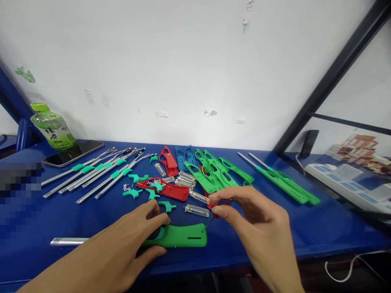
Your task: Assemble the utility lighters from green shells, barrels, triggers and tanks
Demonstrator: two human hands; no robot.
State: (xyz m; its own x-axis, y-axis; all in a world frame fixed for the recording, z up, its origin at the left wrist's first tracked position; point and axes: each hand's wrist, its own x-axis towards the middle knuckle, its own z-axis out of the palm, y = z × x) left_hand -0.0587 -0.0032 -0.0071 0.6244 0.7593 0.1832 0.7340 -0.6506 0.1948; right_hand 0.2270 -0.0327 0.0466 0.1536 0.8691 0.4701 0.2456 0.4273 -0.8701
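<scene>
A green stick lighter [186, 236] lies flat near the table's front edge, its metal tube pointing left. My left hand [134, 240] is closed around its middle, with fingers on top and the thumb along the near side. My right hand [256, 219] pinches the dark handle of a small screwdriver [225, 201]. The thin shaft slants down to the small hole at the lighter's right end; whether a screw sits there is too small to tell. Just behind are clear fuel tanks [197, 210] and a teal trigger [167, 206].
Metal lighter tubes with wires [100, 175] lie at left, before a phone [73, 153] and a green-capped bottle [53, 128]. Red casing halves [171, 191], blue ones [185, 156] and green ones [214, 169] spread across the middle. Two green lighters [284, 185] lie at right.
</scene>
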